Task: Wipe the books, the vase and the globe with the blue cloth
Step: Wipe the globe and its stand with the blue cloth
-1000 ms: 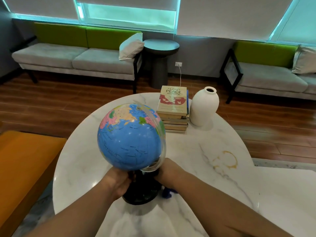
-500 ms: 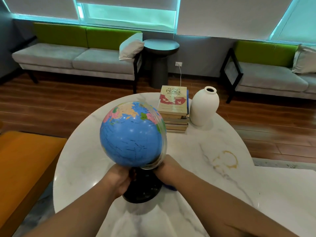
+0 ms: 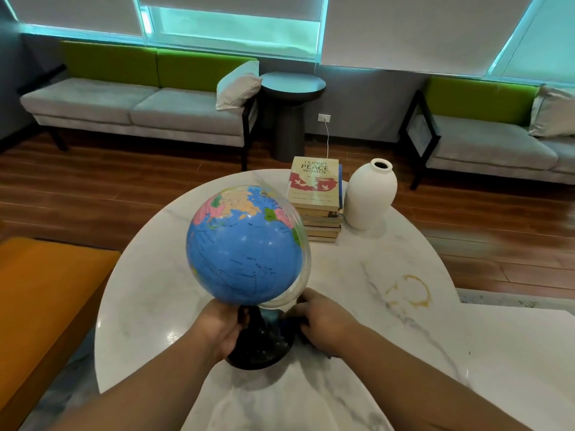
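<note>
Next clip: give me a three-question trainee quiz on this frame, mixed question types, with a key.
1. True or false: the vase lies on its side.
2. What stands directly beside the vase, on the side nearer the globe? A) books B) a mug C) a lamp
3. Fill in: both the left hand and the right hand are at the globe's black ____.

Key: 1 false, it stands upright; 2 A; 3 base.
</note>
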Action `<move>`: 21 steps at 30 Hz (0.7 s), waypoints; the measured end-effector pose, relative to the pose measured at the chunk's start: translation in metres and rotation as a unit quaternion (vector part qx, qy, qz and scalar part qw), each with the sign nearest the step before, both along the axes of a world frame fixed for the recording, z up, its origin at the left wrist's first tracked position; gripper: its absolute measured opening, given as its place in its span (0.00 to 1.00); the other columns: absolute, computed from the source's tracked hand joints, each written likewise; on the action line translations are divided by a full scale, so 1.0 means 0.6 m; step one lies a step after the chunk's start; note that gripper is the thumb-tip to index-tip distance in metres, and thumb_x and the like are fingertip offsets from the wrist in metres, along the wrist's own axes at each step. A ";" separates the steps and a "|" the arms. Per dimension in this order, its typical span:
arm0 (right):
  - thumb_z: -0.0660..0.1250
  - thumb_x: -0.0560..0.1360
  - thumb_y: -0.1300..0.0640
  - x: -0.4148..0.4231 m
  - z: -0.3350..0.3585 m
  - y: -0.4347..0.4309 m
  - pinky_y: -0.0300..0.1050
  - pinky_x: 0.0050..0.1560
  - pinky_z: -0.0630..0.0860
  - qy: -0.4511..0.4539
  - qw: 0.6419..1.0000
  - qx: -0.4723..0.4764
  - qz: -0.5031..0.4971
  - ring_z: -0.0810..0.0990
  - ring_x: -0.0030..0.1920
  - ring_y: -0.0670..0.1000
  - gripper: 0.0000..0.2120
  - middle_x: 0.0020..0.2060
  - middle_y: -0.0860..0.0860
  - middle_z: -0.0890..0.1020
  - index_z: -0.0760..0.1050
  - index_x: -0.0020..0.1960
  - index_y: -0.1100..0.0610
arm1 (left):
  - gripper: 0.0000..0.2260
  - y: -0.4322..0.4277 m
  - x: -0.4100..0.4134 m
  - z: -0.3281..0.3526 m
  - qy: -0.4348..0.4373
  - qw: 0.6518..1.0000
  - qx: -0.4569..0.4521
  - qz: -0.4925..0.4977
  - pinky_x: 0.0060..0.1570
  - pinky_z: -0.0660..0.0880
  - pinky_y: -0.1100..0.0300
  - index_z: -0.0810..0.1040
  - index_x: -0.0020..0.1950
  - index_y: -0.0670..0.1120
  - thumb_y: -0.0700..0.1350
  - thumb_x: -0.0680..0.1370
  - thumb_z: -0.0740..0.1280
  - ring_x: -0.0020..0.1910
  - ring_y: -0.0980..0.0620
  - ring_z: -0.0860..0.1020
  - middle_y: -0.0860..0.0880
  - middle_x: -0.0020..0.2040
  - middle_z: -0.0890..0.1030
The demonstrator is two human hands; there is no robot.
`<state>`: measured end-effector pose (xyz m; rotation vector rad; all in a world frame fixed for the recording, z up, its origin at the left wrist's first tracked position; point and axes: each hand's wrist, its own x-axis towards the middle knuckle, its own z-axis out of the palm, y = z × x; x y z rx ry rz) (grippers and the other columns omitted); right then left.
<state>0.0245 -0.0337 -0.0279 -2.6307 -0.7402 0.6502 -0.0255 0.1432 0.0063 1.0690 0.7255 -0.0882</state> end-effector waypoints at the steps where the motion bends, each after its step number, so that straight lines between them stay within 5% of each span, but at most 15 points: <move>1: 0.63 0.75 0.56 0.003 0.002 -0.008 0.47 0.59 0.73 -0.007 1.000 -0.015 -0.012 0.75 0.58 0.55 0.16 0.59 0.49 0.71 0.78 0.61 0.45 | 0.10 -0.002 0.000 -0.001 0.002 1.000 0.002 0.004 0.33 0.67 0.62 0.75 0.47 0.45 0.34 0.80 0.58 0.34 0.55 0.69 0.50 0.34 0.75; 7: 0.61 0.76 0.57 -0.026 0.017 0.018 0.45 0.64 0.70 -0.030 0.998 0.052 0.017 0.72 0.63 0.54 0.19 0.66 0.50 0.70 0.74 0.66 0.45 | 0.12 -0.023 -0.003 0.013 0.000 1.000 -0.011 0.000 0.19 0.68 0.67 0.73 0.40 0.40 0.32 0.80 0.56 0.20 0.56 0.72 0.50 0.20 0.73; 12: 0.62 0.76 0.57 -0.010 0.007 -0.009 0.46 0.59 0.73 -0.027 0.999 -0.010 -0.026 0.75 0.57 0.55 0.17 0.60 0.51 0.71 0.77 0.62 0.45 | 0.08 -0.013 0.005 -0.010 0.016 0.999 0.014 0.024 0.36 0.67 0.61 0.76 0.45 0.45 0.34 0.79 0.61 0.33 0.55 0.67 0.50 0.32 0.71; 17: 0.63 0.76 0.55 -0.036 0.015 0.007 0.41 0.57 0.71 -0.044 0.998 0.047 0.016 0.75 0.57 0.53 0.17 0.60 0.50 0.70 0.76 0.64 0.44 | 0.11 -0.017 0.011 -0.013 0.029 0.999 -0.004 0.041 0.30 0.69 0.61 0.73 0.39 0.43 0.33 0.79 0.58 0.31 0.53 0.65 0.48 0.31 0.67; 21: 0.61 0.77 0.57 -0.026 0.008 -0.016 0.43 0.55 0.73 -0.037 0.999 0.021 -0.021 0.75 0.53 0.55 0.17 0.55 0.50 0.70 0.77 0.63 0.45 | 0.10 -0.016 0.011 -0.017 0.013 0.999 0.004 0.038 0.35 0.66 0.61 0.74 0.42 0.45 0.33 0.79 0.58 0.33 0.54 0.66 0.49 0.33 0.69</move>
